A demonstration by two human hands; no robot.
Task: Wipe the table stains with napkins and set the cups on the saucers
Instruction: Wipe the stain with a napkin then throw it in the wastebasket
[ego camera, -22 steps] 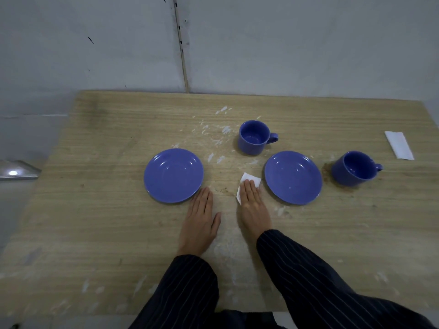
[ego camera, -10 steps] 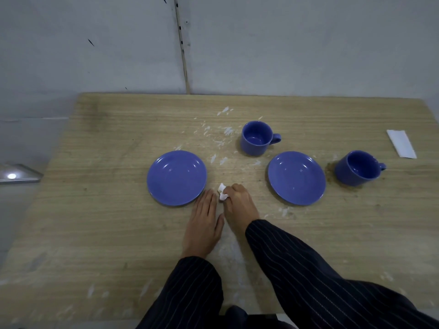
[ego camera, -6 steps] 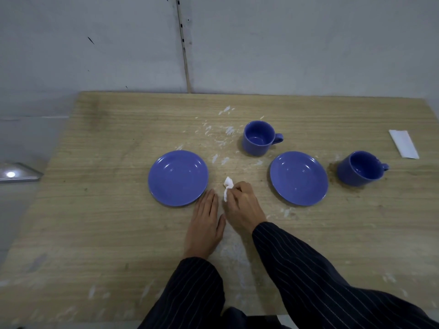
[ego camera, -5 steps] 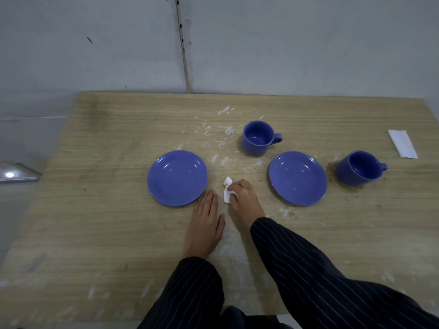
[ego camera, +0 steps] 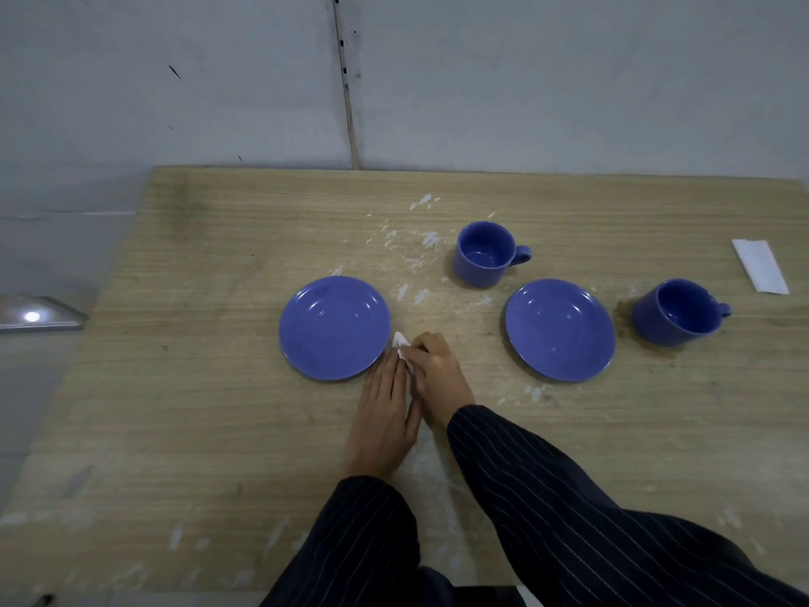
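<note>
Two blue saucers lie on the wooden table point(ego camera: 219, 409): the left saucer point(ego camera: 335, 328) and the right saucer point(ego camera: 560, 329). One blue cup point(ego camera: 483, 254) stands behind them in the middle, a second blue cup point(ego camera: 676, 312) to the right of the right saucer, beside a brownish stain point(ego camera: 624, 311). My right hand point(ego camera: 437, 374) pinches a crumpled white napkin point(ego camera: 400, 343) against the table at the left saucer's right edge. My left hand point(ego camera: 385, 414) lies flat, fingers together, touching my right hand. White smears point(ego camera: 416, 256) streak the wood behind.
A folded white napkin point(ego camera: 761, 271) lies near the table's right edge. The grey wall point(ego camera: 525, 81) stands right behind the table. A shiny metal object point(ego camera: 35, 319) sits off the table's left side.
My right hand has bunched the flat napkin into a wad and slid it left, from beside the right saucer to the left saucer's edge. My left hand stayed flat.
</note>
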